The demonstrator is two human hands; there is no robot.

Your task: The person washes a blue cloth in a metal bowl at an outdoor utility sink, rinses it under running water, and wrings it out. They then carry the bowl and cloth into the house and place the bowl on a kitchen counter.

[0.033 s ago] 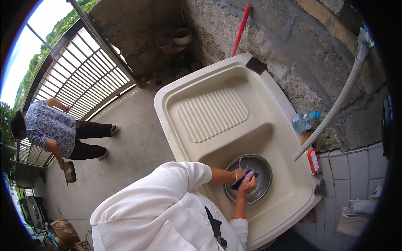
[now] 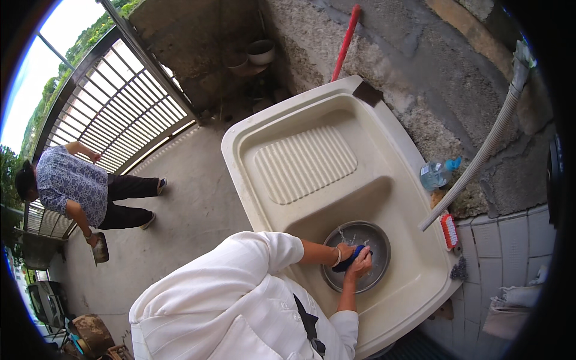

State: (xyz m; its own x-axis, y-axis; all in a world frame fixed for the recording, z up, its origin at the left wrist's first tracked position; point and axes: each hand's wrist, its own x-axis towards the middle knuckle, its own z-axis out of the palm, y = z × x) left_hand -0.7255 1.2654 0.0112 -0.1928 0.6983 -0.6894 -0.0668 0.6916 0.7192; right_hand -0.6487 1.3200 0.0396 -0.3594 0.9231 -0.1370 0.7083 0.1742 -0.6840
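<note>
Blue cloth sits between the two hands, above a round metal basin standing in the sink, nearer its person-side edge than its wall-side one. The left hand and right hand both grip the cloth, close together.

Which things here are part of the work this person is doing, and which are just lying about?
In use:
- blue cloth, gripped by the left hand and right hand
- metal basin, beneath them
- cream sink, holding the basin

Apparently just lying about:
- blue-topped bottle
- red-and-white brush
- grey scrubber
- red pole
</note>
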